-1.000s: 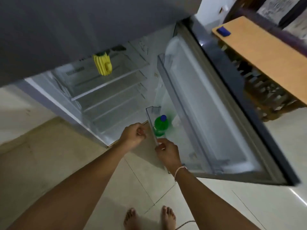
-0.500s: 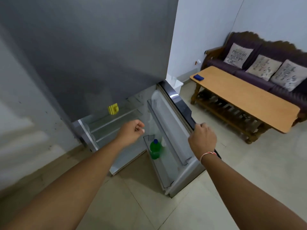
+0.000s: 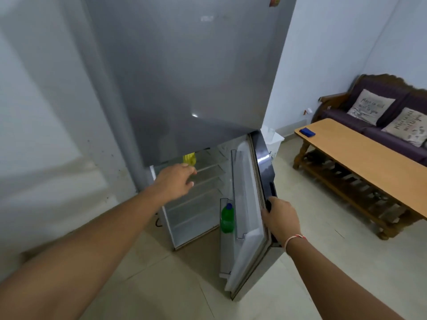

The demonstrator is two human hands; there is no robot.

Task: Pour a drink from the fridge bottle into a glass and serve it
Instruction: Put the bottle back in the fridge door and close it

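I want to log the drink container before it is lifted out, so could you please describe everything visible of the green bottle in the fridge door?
The green bottle is translucent green, plastic by its look, with a blue cap on top. It stands upright in the clear rack low on the inside of the open fridge door, its lower part behind the rack's wall. Neither hand touches it: the right hand grips the door's outer edge, and the left hand reaches toward the shelves.

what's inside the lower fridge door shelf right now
One green bottle with a blue cap stands upright in the door shelf. Nothing else shows there. The right hand grips the door's outer edge.
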